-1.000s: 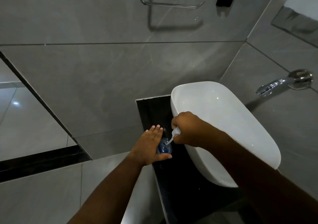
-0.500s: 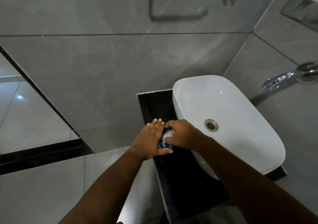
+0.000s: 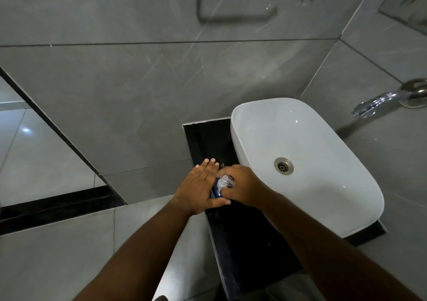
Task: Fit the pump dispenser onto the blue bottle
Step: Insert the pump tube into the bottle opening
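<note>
blue bottle (image 3: 216,190), whitish pump dispenser (image 3: 223,181), white basin (image 3: 323,143), black counter (image 3: 245,243), grey veined wall tiles (image 3: 138,92)

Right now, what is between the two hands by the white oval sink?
A small blue bottle topped by a white plastic pump dispenser, between the left hand and right hand; the head view shows it.

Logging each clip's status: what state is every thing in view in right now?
blue bottle: standing on the black counter, held.
pump dispenser: on the bottle's top; fully seated or not, cannot tell.
left hand: fingers straight along the blue bottle, thumb round it.
right hand: curled round the pump dispenser.
tap: no water running.
sink: empty, drain unplugged.
</note>
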Demonstrator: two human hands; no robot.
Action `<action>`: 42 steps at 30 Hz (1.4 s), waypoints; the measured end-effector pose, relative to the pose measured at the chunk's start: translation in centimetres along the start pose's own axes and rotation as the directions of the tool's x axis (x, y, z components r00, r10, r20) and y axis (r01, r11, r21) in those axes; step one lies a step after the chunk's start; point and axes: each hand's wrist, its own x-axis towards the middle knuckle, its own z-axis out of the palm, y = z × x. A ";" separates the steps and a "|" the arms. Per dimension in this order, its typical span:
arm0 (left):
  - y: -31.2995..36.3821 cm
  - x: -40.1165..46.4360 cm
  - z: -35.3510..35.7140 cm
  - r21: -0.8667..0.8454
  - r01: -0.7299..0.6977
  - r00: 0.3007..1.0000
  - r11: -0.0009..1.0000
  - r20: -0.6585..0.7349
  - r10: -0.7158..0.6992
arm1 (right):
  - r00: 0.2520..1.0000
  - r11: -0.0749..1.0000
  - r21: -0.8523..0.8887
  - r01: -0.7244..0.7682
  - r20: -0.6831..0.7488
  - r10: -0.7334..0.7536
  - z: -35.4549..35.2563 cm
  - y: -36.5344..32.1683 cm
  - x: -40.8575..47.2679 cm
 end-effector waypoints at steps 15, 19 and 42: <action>-0.5 0.2 0.6 -0.013 -0.011 1.000 1.000 0.006 0.011 | 0.999 0.999 0.013 0.038 -0.035 -0.038 0.2 2.5 0.6; -0.5 0.2 0.4 -0.025 -0.020 1.000 0.999 0.019 0.021 | 0.996 0.996 0.058 0.074 -0.063 -0.070 -0.1 2.4 0.6; -0.3 0.2 0.3 -0.043 -0.003 0.999 0.999 0.048 0.005 | 0.996 0.984 0.175 -0.017 -0.081 0.032 0.8 3.5 0.8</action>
